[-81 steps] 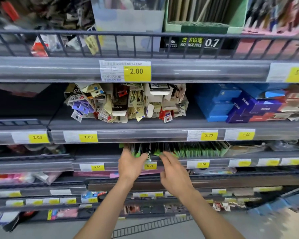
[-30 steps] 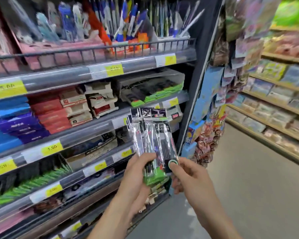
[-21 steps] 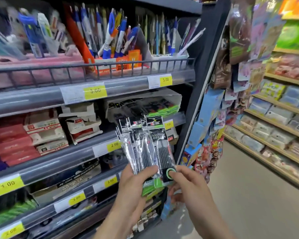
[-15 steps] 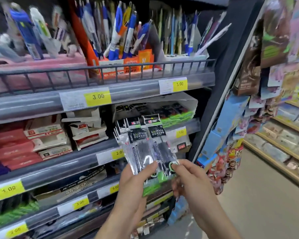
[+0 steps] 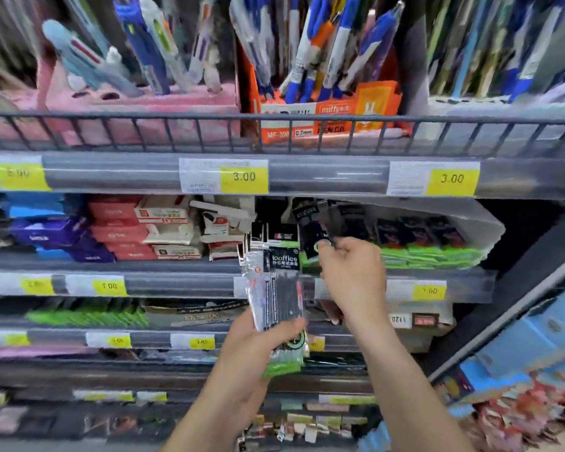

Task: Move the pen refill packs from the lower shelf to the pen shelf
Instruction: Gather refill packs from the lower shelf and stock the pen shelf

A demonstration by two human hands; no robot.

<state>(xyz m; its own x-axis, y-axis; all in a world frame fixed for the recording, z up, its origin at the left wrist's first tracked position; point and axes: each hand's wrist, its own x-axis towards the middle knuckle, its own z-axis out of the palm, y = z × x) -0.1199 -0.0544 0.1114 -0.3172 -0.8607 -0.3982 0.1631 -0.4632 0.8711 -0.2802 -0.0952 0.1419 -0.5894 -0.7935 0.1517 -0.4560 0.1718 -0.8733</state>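
Left hand [image 5: 258, 350]: grips fan of pen refill packs [image 5: 276, 288] by lower end, upright before shelf edge; black header reads "iooffice", green strip at bottom.
Right hand [image 5: 349, 272]: pinches single refill pack [image 5: 313, 233], raised into clear tray [image 5: 477, 230] of matching black-and-green packs.
Price tags [image 5: 243, 176]: "3.00" twice on upper rail; "1.00" on rail below.
Orange pen box [image 5: 327, 119] above: "0.7mm", "PENCIL".
Red and white boxes [image 5: 150, 230] left of tray; print blurred.
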